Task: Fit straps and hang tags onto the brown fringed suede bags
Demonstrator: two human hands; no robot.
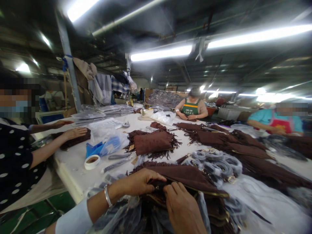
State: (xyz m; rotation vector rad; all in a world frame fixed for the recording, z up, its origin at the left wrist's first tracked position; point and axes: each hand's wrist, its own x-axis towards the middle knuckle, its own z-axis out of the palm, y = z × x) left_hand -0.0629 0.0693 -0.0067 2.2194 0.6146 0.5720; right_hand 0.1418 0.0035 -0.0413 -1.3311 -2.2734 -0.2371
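Note:
A brown fringed bag (180, 172) with a gold-coloured zipper along its edge lies in front of me on a pile of similar bags. My left hand (141, 182), with a silver bangle at the wrist, grips the bag's edge between thumb and fingers. Close beside it, my right hand (182, 204) has its fingers curled over the same edge, closed on the bag; the fingertips are partly hidden. A small metal fitting shows between the hands. Clear plastic wrapping (122, 214) hangs around the pile.
Wrapped strap coils (216, 164) lie to the right, near more brown bags (243, 146). Another fringed bag (153, 143) lies ahead. A tape roll (92, 161) and blue plastic (97, 149) sit left. Co-workers sit or stand around the table (73, 169), one pressing a brown piece at left.

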